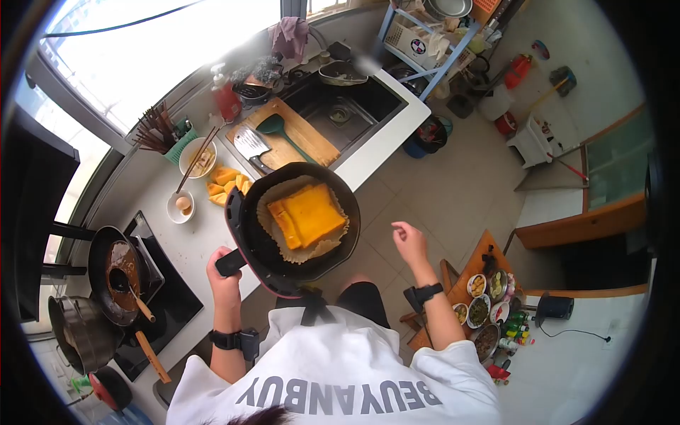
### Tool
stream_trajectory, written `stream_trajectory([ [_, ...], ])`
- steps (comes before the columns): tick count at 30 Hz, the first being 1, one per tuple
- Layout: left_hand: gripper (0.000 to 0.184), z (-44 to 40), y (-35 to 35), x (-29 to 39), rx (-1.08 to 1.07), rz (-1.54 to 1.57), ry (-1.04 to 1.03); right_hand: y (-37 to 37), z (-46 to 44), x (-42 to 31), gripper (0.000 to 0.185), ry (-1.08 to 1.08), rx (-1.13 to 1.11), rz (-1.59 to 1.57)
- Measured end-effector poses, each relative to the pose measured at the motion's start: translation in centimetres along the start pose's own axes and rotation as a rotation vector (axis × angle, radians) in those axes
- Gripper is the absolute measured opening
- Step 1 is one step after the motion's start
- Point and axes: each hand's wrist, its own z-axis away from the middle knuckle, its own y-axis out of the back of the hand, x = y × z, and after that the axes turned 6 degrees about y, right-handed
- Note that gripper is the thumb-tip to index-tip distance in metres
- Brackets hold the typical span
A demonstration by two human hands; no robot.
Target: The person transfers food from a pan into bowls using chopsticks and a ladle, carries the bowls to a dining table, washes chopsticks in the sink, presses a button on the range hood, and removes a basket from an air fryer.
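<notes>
My left hand [225, 268] is wrapped round the black handle of an air fryer basket [349, 195], holding it up in front of my body beside the counter. Inside the basket, a crinkled brown paper liner [268, 219] carries yellow-orange, toast-like slabs [307, 216], one partly overlapping another. My right hand [411, 244] is apart from the basket on its right, above the floor, with its fingers curled and nothing visible in them.
On the counter are a cutting board [312, 134] with a cleaver [251, 144] and green spatula [273, 126], orange chunks [225, 181], an egg bowl [181, 216], and a bowl with chopsticks [204, 166]. A frying pan [106, 244] sits on the hob left; a dish-laden table [485, 248] stands right.
</notes>
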Motion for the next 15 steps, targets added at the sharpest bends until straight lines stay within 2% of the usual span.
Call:
stream_trajectory([
  [3,0.024,-0.6,0.5,0.7,0.107,-0.045,-0.113,-7.1,-8.7,-1.9,0.02,0.228,-0.112,-0.037],
  [4,0.025,-0.8,0.5,1.0,0.156,-0.026,-0.059,-10.1,-11.5,-1.9,0.023,0.334,-0.109,0.008],
  [7,0.027,-1.2,-0.3,1.0,0.269,-0.065,-0.159,-15.4,-17.8,-4.3,0.046,0.545,-0.138,0.123],
  [9,0.027,-1.0,-2.0,1.0,0.384,-0.069,-0.17,-17.8,-19.9,-5.2,0.055,0.654,-0.132,0.159],
  [11,0.027,-0.8,-3.8,0.7,0.505,-0.069,-0.167,-19.3,-21.8,-5.6,0.053,0.68,-0.264,0.128],
  [13,0.029,-1.7,-5.7,0.1,0.568,-0.044,-0.149,-20.4,-23.8,-5.3,0.043,0.522,-0.474,0.076],
  [15,0.03,-3.2,-7.5,-0.6,0.634,-0.036,-0.126,-17.7,-25.5,-4.0,0.038,0.563,-0.502,-0.04],
])
